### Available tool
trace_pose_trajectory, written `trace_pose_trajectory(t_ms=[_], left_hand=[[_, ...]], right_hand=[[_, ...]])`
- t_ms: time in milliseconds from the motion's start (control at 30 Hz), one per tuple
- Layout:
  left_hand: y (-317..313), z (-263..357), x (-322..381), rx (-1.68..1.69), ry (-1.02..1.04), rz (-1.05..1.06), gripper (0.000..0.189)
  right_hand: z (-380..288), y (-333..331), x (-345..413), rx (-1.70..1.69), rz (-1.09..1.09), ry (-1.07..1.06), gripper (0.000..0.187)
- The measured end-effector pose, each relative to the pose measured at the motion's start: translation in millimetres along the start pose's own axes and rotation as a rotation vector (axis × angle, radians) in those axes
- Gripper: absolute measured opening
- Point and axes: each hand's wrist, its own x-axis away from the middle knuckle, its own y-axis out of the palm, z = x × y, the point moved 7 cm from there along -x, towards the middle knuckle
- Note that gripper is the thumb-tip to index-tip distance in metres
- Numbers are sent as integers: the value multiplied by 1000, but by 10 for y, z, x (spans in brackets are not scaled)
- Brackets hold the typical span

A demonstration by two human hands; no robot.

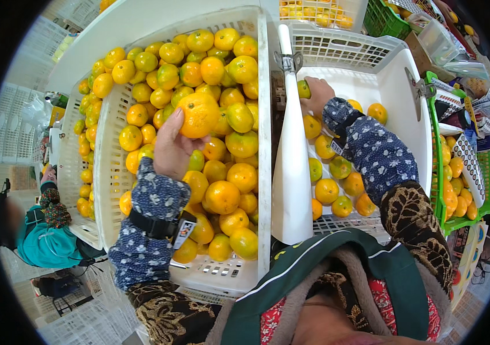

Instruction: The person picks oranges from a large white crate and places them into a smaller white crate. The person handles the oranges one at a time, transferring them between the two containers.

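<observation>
Resting in the fingers of my left hand [170, 151] is a large orange mandarin [198, 115] with slightly wrinkled skin. The hand is above a heap of orange and greenish mandarins [222, 197] in a slatted white plastic crate [263, 129]. My right hand [319, 95] grips a greenish mandarin [303, 89] near the left side of a second white crate [335, 46]. Loose mandarins [326, 191] lie on the bottom of that crate, some partly hidden under my right forearm.
Metal clips [289, 62] hold the smooth white lining [290, 172] over the right crate's sides. A green basket [437, 189] with mandarins and patterned packaging stands at right. At far left, a person in a teal jacket [48, 241] reaches toward another mandarin crate [65, 189].
</observation>
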Motion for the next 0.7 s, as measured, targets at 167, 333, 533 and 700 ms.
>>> trace_pose_trajectory(t_ms=[167,333,533,700], left_hand=[[441,30,-9,167,-55,-96,53],[623,81,78,153,-44,-35,58],[1214,82,95,-311,207,-149,45],[1256,58,311,-473,243,-248,50]], right_hand=[[-66,-50,-2,45,-62,10,51],[-449,-1036,430,-600,371,-130,50],[-1535,-1855,1243,-443,480,-738,66],[-830,-1726,922,-663,480,-402,60]])
